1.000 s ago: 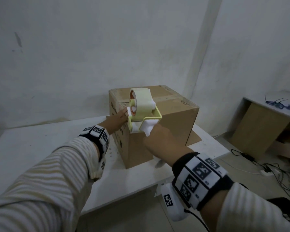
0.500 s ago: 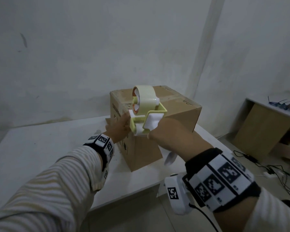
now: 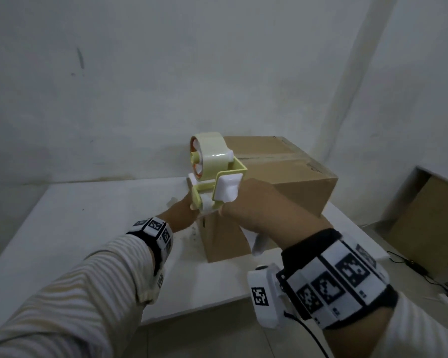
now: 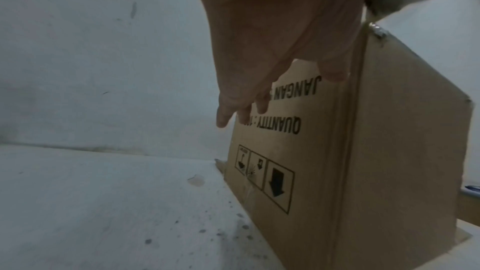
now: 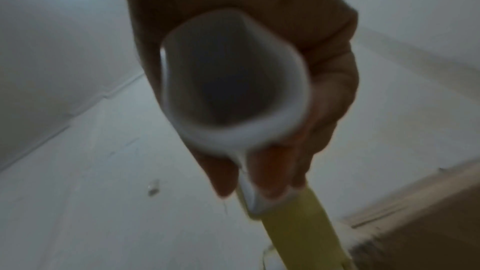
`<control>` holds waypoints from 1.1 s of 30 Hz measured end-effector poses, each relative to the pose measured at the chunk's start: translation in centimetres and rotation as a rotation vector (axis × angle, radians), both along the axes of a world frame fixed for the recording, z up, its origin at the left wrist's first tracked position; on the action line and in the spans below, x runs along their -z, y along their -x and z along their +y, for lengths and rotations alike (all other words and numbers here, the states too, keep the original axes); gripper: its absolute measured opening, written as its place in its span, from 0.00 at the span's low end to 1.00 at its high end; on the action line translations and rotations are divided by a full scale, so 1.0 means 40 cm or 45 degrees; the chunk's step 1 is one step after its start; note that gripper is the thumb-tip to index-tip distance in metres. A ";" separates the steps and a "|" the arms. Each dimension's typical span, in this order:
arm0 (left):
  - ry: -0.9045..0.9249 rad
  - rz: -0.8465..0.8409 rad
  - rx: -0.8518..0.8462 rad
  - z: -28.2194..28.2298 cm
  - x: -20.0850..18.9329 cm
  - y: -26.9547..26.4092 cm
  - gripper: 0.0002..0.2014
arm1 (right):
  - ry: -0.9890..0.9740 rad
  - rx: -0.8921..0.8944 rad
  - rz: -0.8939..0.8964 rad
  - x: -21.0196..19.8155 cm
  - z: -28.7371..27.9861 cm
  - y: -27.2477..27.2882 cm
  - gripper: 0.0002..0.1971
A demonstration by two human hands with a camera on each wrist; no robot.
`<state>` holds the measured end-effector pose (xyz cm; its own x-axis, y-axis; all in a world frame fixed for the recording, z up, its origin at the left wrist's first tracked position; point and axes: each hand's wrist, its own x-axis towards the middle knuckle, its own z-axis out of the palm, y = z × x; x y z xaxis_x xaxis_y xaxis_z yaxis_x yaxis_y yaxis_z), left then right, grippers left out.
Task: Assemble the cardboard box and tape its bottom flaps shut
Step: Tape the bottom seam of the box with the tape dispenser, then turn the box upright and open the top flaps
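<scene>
Dispenser (image 3: 216,174) before box (image 3: 290,177), on table (image 3: 75,228)

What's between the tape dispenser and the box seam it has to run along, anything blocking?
Nothing visible. The right hand grips the tape dispenser at the near edge of the cardboard box. The seam on top lies bare. The left hand lies flat on the printed side face, off the tape path.
</scene>
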<state>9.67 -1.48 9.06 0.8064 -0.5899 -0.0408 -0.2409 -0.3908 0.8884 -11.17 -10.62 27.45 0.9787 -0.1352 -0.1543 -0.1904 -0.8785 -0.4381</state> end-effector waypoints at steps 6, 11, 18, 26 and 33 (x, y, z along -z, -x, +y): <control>-0.359 0.214 -0.164 0.130 -0.012 0.036 0.23 | 0.288 -0.509 -0.070 -0.033 0.144 -0.080 0.03; -0.509 0.173 -0.248 0.261 0.044 -0.066 0.28 | 0.019 -0.251 -0.031 0.130 0.208 -0.304 0.18; -0.721 0.180 -0.467 0.432 0.171 -0.250 0.31 | -0.141 0.006 0.116 0.371 0.294 -0.601 0.23; -0.958 0.206 -0.483 0.539 0.292 -0.409 0.24 | -0.055 0.048 0.252 0.584 0.374 -0.822 0.28; -1.068 0.008 -0.647 0.540 0.350 -0.436 0.22 | 0.002 0.123 0.176 0.690 0.406 -0.898 0.25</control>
